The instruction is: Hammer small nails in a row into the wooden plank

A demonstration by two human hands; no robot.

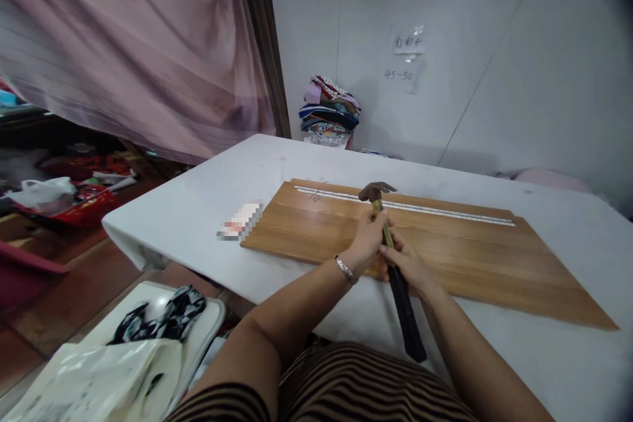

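Note:
A claw hammer (378, 194) with a dark head, yellow neck and black grip is raised over a long wooden board (469, 257) lying on the white table (208, 204). My left hand (368, 237), with a bracelet at the wrist, is wrapped round the neck just below the head. My right hand (408, 264) grips the handle lower down, and the black grip sticks out toward my lap. A white strip (445, 210) runs along the board's far edge.
A small blurred packet (240, 221) lies on the table left of the board. Folded cloths (329, 112) are stacked at the back by the wall. A chair with a bag and dark cloth (163, 320) stands at my lower left. Clutter fills the floor on the left.

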